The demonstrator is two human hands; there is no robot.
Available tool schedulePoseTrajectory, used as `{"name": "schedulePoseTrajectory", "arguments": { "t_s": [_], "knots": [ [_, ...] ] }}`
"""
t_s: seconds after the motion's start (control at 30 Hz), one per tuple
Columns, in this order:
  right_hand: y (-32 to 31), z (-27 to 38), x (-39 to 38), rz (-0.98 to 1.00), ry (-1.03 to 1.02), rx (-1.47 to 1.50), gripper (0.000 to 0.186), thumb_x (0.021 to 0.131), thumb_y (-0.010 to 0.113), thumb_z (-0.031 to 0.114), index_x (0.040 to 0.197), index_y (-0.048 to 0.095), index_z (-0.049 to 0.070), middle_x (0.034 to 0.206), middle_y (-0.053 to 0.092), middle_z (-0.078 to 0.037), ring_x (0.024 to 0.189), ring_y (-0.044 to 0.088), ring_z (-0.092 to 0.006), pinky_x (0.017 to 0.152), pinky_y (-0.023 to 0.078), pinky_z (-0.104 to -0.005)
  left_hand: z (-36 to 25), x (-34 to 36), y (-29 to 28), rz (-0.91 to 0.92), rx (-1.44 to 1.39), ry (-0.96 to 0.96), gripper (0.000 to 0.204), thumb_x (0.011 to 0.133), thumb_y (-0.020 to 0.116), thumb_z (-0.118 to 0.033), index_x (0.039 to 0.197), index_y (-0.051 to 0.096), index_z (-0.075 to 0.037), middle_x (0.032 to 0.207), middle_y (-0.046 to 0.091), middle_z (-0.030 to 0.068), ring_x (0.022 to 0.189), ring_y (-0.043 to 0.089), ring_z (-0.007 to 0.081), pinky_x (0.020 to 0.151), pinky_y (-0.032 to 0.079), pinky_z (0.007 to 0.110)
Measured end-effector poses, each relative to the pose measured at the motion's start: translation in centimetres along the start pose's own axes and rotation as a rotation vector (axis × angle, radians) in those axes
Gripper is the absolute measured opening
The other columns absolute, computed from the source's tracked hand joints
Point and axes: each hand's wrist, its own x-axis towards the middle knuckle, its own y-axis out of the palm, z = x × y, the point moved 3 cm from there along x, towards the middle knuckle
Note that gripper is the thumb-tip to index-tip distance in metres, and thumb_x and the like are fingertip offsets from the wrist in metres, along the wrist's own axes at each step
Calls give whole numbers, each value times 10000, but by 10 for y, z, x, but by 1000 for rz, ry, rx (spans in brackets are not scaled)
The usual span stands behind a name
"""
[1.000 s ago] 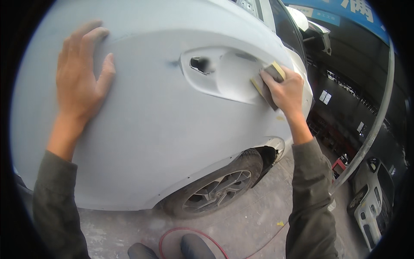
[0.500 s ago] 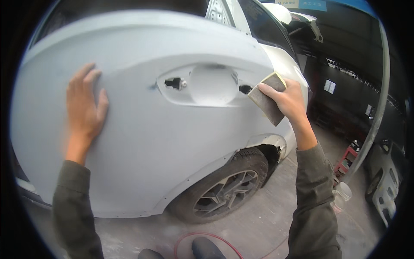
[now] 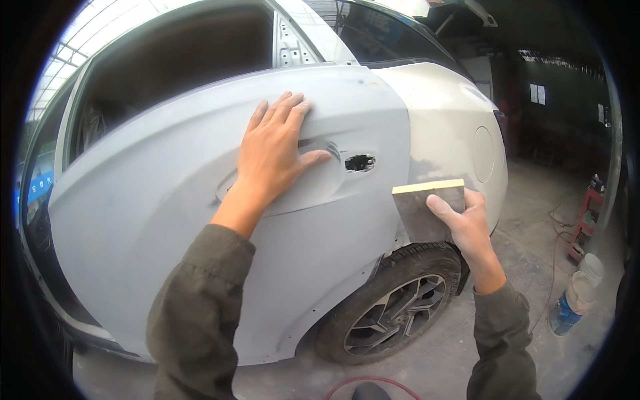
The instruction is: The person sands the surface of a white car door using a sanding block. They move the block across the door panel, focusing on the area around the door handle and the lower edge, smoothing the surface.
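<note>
My left hand [image 3: 273, 150] lies with its fingers stretched out on the grey, primed car door [image 3: 167, 227], covering part of the handle recess. To the right of its thumb, a dark handle opening [image 3: 360, 163] shows in the panel. A thin, square sanding sponge [image 3: 427, 210] with a dark grey face and a yellow edge is pinched in my right hand [image 3: 472, 230], thumb on its face. It stands in front of the lower rear edge of the door, above the wheel; whether it touches the bodywork I cannot tell.
The rear wheel [image 3: 400, 313] sits below the door, with the white rear quarter panel [image 3: 447, 113] behind it. A red hose [image 3: 373, 380] lies on the floor near my foot. Buckets [image 3: 570, 303] and a red rack [image 3: 585, 223] stand at the right.
My left hand has moved right across the door to the handle recess. The sanding sponge in my right hand is lower and turned, its yellow edge upward. The view has shifted toward the car's rear.
</note>
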Motion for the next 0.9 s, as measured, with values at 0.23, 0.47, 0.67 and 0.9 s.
{"name": "schedulePoseTrajectory", "arguments": {
  "t_s": [0.23, 0.47, 0.67, 0.9],
  "knots": [
    [-26, -30, -12, -107, 168, 278, 328, 999, 798, 233, 1175, 751, -40, 1088, 788, -82, 991, 723, -130, 889, 573, -293, 5, 16, 5, 47, -130, -6, 633, 808, 909, -303, 1377, 737, -86, 1523, 646, 115, 1489, 528, 314, 1265, 404, 450],
    [-46, -60, -12, -285, 290, 897, 410, 1098, 655, 291, 1393, 614, 10, 1289, 722, -106, 1155, 735, -226, 1012, 619, -418, 13, 18, -4, 120, -257, -6, 567, 814, 892, -180, 1354, 753, -77, 1512, 649, 135, 1504, 514, 326, 1265, 408, 445],
    [-36, -65, -17, -240, 297, 902, 399, 1077, 620, 147, 1434, 567, -22, 1319, 696, -159, 1182, 727, -288, 1021, 631, -467, 1, 16, 1, 5, -142, -31, 554, 800, 911, -220, 1315, 772, -75, 1492, 669, 121, 1471, 553, 323, 1211, 461, 435],
    [-4, -32, -7, 41, 244, 782, 445, 1089, 570, 142, 1478, 513, -68, 1356, 680, -209, 1196, 711, -349, 1056, 601, -525, 26, 4, -17, 90, -193, -4, 512, 822, 888, -167, 1314, 776, -77, 1464, 690, 126, 1463, 567, 314, 1218, 459, 432]
  ]
}}
